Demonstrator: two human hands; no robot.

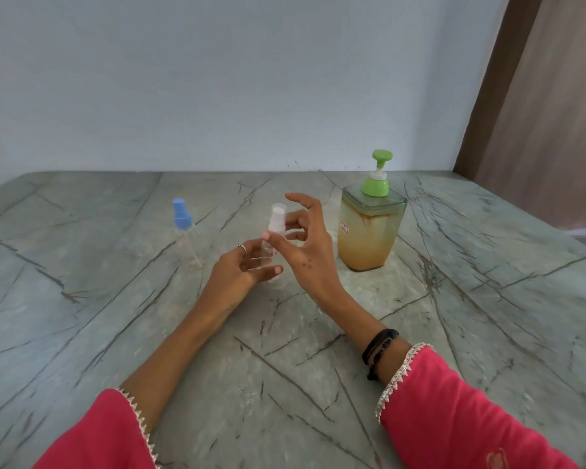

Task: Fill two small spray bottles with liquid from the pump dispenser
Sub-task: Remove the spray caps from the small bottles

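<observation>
Your left hand (241, 267) sits just left of centre in the frame, its fingers (251, 247) curled round the clear body of the white-capped spray bottle (274, 238), which stands upright on the table (318, 350). A ring shows on one finger of that hand. Your right hand (307, 242) is just right of the bottle, fingers spread and loosely bent; the thumb tip lies against the bottle below its cap, the index finger arches above the cap without touching it, and the other fingertips reach toward the cap from behind. Whether they touch it you cannot tell from this view.

The blue-capped spray bottle (184, 228) stands upright to the left of centre, apart from both hands, its clear body looking empty. The pump dispenser (371, 228), square and clear with a green pump head and yellowish liquid filling most of it, stands right of centre, near your right hand but not touching it. Black bands circle your right wrist, and pink sleeves with trimmed cuffs fill the lower corners.
</observation>
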